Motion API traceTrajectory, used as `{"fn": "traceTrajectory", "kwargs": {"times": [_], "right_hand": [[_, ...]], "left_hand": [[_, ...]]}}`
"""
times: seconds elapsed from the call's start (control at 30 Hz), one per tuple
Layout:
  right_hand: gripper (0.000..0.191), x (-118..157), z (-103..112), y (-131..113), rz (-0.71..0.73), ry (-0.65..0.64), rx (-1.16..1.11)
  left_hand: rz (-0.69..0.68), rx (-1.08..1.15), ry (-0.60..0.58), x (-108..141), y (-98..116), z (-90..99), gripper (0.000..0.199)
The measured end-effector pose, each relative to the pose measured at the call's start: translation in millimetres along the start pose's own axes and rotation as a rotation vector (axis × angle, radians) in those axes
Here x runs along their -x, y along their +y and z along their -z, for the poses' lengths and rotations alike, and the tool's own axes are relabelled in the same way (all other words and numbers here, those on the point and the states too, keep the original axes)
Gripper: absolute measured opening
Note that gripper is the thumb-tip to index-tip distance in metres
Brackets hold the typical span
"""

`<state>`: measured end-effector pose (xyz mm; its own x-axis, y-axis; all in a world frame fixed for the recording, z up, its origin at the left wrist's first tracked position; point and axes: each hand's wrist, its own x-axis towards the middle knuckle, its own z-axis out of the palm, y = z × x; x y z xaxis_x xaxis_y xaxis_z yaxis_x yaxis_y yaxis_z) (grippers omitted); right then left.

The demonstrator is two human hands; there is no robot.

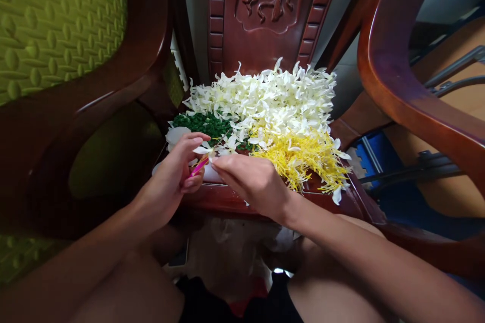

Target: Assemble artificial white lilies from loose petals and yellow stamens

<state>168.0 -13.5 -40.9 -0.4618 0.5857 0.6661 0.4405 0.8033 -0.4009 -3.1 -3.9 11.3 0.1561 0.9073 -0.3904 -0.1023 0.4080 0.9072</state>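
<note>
Pink, slim and bright, a stick (199, 166) lies in the curled fingers of the left hand (178, 164), while the right hand (253, 179) closes to a narrow pinch at a white flower (205, 150) by the stick's upper end. Both hands meet just above the front edge of a dark red wooden chair seat (223, 199); the step seems to be setting or fastening petals at that tip, and the next move calls, I judge, for a steady left hold and a light, precise right pinch. What the right fingertips press is largely covered by the fingers, the stick's lower end is hidden in the left hand, and I cannot tell whether a second white flower (229, 146) is joined to the first. Beyond the hands lie small green pieces (202, 122), yellow strands (306, 154) to the right, and a deep heap of white petals (265, 93) behind. A pale round object (178, 135) is partly covered by the left hand and hard to identify. Farther out rise the carved backrest (271, 0), cut off at the top, and a green textured cushion (56, 25), cropped at left; the floor below is dim.
</note>
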Motion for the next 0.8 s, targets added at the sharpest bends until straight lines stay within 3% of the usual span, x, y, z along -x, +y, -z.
{"fn": "traceTrajectory", "kwargs": {"times": [0.1, 0.2, 0.33, 0.47, 0.63, 0.8], "right_hand": [[0.024, 1, -7, 6, 0.092, 0.007, -0.038], [0.026, -2, -9, 34, 0.109, -0.081, -0.019], [0.034, -3, -6, 96, -0.376, -0.354, 0.360], [0.037, 8, -5, 145, -0.462, -0.485, 0.486], [0.026, 12, -6, 152, -0.447, -0.580, 0.546], [0.022, 2, 3, 143, -0.491, -0.560, 0.574]], "left_hand": [[-0.020, -0.037, 0.030, 5, 1, 2.6, 0.023], [-0.105, -0.036, 0.060, 5, 2, 6.7, 0.025], [-0.120, -0.060, 0.068, 5, 3, 7.9, 0.023], [-0.125, -0.054, 0.097, 7, 3, 6.4, 0.019], [-0.167, -0.035, 0.125, 6, 4, 8.4, 0.016], [-0.189, -0.104, 0.188, 1, 6, 10.0, 0.017]]}}
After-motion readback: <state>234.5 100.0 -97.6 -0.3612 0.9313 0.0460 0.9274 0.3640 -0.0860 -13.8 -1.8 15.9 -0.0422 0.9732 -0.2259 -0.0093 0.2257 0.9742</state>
